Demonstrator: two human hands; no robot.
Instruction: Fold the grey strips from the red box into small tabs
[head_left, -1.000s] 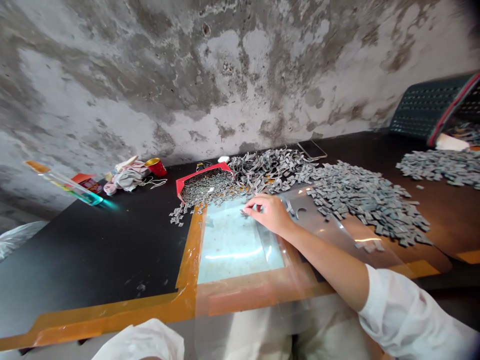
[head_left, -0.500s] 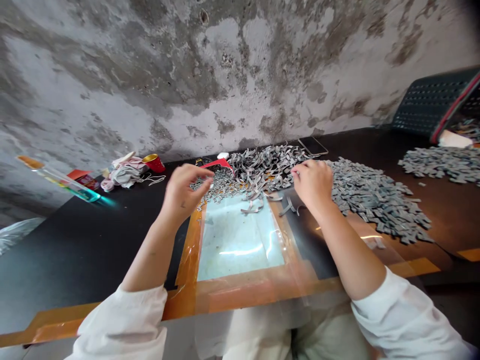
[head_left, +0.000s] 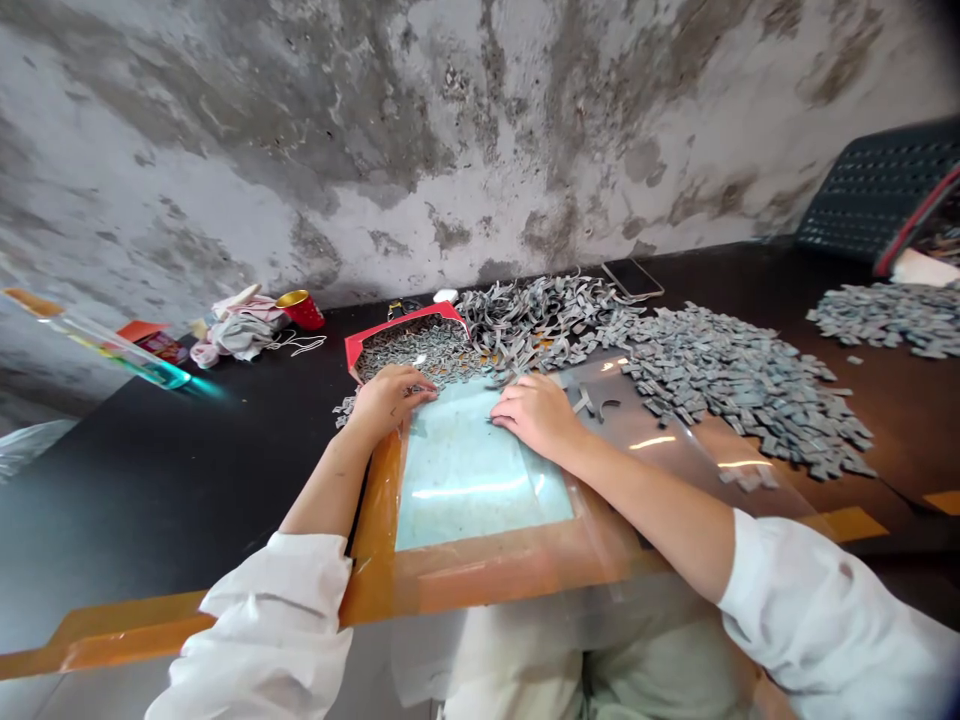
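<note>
Over the far left corner of the pale blue sheet (head_left: pixel 465 470), my left hand (head_left: pixel 386 402) has its thumb and fingers closed together; whatever they hold is too small to make out. Just beyond it lies a red-edged tray (head_left: pixel 352 350) of tiny grey pieces (head_left: pixel 412 345). My right hand (head_left: pixel 538 415) rests on the right part of the sheet with fingers curled in, and the dark end of a small grey strip shows at its fingertips. Behind that hand spreads a heap of curved grey strips (head_left: pixel 540 315). Two loose strips (head_left: pixel 592 400) lie to its right.
A wide pile of short grey pieces (head_left: pixel 735 370) covers the right side, with another pile (head_left: pixel 892 318) by a black basket (head_left: pixel 862 190). A phone (head_left: pixel 634 278) lies near the wall. At left are a red cup (head_left: pixel 301 309), cloth (head_left: pixel 244 330) and a clear tube (head_left: pixel 97 340).
Both hands have come down onto the sheet; my right hand moved left and nearer, my left slightly right. The red-edged tray shows more fully now. Loose strips at the sheet's far edge are covered.
</note>
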